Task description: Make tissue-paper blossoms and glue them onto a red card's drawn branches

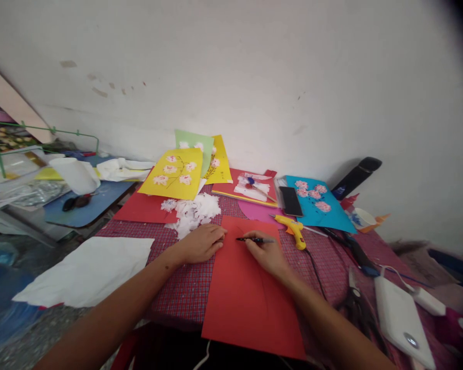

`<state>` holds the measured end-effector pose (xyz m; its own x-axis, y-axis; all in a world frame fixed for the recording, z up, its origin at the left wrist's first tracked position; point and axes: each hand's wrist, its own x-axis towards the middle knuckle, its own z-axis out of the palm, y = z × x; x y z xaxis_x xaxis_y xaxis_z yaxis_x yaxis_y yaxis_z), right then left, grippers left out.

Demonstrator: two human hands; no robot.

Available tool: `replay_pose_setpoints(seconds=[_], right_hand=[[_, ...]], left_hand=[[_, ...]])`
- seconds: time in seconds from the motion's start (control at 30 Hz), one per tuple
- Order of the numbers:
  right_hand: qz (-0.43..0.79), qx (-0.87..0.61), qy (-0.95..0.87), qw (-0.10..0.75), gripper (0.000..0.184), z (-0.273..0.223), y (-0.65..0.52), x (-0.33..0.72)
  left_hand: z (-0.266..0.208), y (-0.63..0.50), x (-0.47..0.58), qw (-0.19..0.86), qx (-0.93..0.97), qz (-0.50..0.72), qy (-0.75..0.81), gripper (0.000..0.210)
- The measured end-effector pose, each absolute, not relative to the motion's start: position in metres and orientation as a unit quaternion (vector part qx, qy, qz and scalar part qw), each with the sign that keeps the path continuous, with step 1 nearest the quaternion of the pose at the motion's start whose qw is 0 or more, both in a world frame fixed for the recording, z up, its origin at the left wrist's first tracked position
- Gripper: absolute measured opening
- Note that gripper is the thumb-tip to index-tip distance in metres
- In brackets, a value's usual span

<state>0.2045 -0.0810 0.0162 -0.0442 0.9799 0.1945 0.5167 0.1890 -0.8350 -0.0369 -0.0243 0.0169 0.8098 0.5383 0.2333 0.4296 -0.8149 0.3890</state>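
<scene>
On red-checked cloth (pixel 177 290) below whitish wall (pixel 247 77): rectangular red paper (pixel 239 303); your right hand (pixel 267 254), pinching black pen (pixel 255 240); left hand (pixel 202 243), unclenched.

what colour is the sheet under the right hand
The sheet is red; it shows best in the head view.

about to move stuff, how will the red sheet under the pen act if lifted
The red sheet is probably light, as it looks thin. It seems fairly stiff: its near edge juts past the tablecloth with little visible droop
</scene>
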Motion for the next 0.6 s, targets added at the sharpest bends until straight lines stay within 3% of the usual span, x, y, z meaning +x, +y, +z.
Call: replay_pose_setpoints(seconds=[0.3,0.6], right_hand=[[0.253,-0.608,-0.639,0.397,0.018,0.012,-0.076,0.210],[0.223,-0.655,-0.611,0.383,0.019,0.012,-0.077,0.217]], left_hand=[[0.016,-0.023,-0.039,0.163,0.937,0.167,0.262,0.023],[0.017,-0.024,-0.038,0.162,0.937,0.164,0.264,0.014]])
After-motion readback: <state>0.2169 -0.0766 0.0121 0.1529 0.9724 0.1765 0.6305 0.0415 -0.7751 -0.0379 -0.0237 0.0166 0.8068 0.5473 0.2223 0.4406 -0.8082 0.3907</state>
